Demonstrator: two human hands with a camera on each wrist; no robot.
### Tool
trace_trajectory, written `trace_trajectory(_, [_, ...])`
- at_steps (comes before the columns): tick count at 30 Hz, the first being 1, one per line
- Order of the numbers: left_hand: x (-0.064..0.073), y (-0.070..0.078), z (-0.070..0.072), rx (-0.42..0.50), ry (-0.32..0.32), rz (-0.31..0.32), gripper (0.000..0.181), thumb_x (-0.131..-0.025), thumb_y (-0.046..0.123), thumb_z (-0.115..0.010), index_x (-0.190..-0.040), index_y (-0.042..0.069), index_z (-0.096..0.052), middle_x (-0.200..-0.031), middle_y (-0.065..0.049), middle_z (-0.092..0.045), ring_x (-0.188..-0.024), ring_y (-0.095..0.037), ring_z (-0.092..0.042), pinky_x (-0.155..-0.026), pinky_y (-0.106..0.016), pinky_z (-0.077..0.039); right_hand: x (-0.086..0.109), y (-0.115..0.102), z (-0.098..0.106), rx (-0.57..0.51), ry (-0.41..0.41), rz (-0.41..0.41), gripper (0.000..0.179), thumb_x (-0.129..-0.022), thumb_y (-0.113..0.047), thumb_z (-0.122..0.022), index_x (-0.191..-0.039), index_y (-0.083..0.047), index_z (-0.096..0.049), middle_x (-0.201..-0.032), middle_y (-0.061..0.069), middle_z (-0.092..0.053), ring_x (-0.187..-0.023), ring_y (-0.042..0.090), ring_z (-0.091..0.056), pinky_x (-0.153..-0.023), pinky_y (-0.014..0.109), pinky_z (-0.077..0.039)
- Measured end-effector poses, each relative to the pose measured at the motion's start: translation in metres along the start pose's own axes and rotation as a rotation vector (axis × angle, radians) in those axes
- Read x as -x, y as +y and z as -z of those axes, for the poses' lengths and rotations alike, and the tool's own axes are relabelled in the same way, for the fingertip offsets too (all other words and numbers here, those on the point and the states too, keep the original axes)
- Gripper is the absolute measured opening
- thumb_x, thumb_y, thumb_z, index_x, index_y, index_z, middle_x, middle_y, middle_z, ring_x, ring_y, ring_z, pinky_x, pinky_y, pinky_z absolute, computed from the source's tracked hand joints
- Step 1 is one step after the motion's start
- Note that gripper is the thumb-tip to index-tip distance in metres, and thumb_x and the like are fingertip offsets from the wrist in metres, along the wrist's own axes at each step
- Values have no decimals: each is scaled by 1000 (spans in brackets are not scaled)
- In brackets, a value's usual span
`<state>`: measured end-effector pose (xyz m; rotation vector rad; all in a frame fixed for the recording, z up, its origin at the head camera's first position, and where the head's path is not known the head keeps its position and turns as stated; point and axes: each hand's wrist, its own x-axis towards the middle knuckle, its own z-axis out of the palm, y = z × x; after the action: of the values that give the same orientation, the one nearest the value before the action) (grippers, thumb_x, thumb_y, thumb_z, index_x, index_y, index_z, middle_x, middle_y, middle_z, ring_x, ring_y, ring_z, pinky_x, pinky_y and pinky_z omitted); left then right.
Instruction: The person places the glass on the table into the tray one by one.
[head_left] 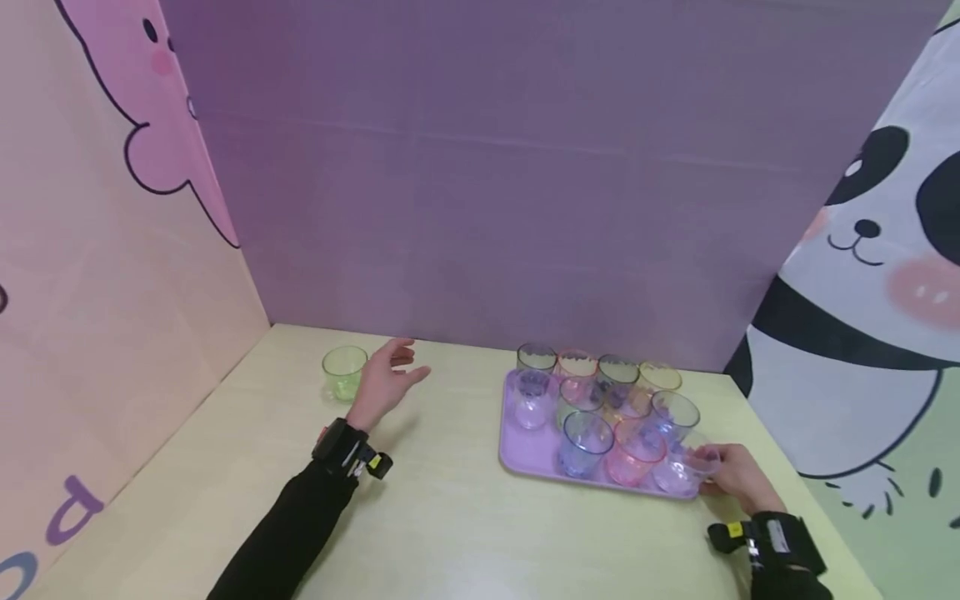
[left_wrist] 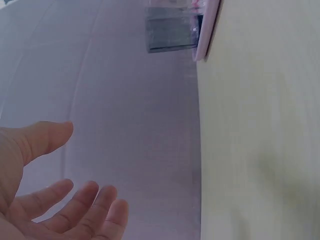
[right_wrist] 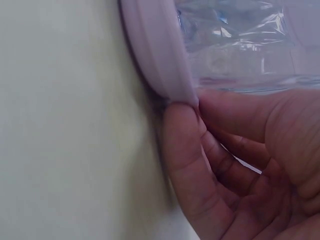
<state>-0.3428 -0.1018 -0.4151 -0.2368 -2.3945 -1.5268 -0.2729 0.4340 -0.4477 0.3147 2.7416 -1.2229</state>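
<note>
A purple tray (head_left: 528,458) carries several tinted glasses, among them a blue glass (head_left: 585,446), a pink glass (head_left: 635,454) and a clear glass (head_left: 678,473) along its near side. My right hand (head_left: 738,479) is at the tray's near right corner. In the right wrist view its thumb and a finger (right_wrist: 185,150) pinch the tray's rim (right_wrist: 160,55), close beside the clear glass. My left hand (head_left: 384,383) hovers left of the tray with fingers spread and nothing in them. Just left of it, a green glass (head_left: 343,377) stands upright on the table.
The pale table (head_left: 450,533) runs back to a purple wall (head_left: 480,183). A pink side panel (head_left: 135,292) borders it on the left. At the right stands a panel with a panda picture (head_left: 847,400), near my right hand.
</note>
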Motion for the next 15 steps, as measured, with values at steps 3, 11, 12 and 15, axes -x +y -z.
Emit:
trace_trajectory(3, [-2, 0, 10, 3, 23, -8, 54, -76, 24, -70, -123, 8, -48, -108, -11, -58, -103, -24, -55, -86, -35, -47, 0, 0, 0, 3, 4, 12, 42, -78, -28, -67, -99, 7, -60, -92, 13, -62, -72, 15, -55, -62, 31, -53])
trace_trajectory(11, [-6, -8, 33, -89, 96, 42, 59, -75, 27, -70, -127, 11, -47, -118, -14, -56, -109, -28, -51, -91, -40, -43, -3, 3, -3, -19, 10, 13, 39, -77, -25, -68, -99, 7, -61, -96, 15, -62, -71, 13, -56, -62, 31, -53])
trace_trajectory(12, [-6, -9, 35, -109, 101, 50, 60, -75, 27, -71, -127, 10, -46, -119, -14, -55, -111, -29, -50, -90, -42, -43, -3, 3, -3, -21, 13, 11, 39, -77, -24, -68, -99, 7, -61, -96, 15, -62, -71, 13, -56, -61, 31, -54])
trace_trajectory(15, [-6, -13, 42, -166, 102, 72, 67, -74, 28, -71, -131, 7, -42, -125, -18, -49, -115, -34, -44, -92, -47, -39, -2, 4, -3, -17, 18, 12, 39, -77, -26, -68, -97, 7, -61, -97, 16, -62, -71, 14, -56, -61, 31, -53])
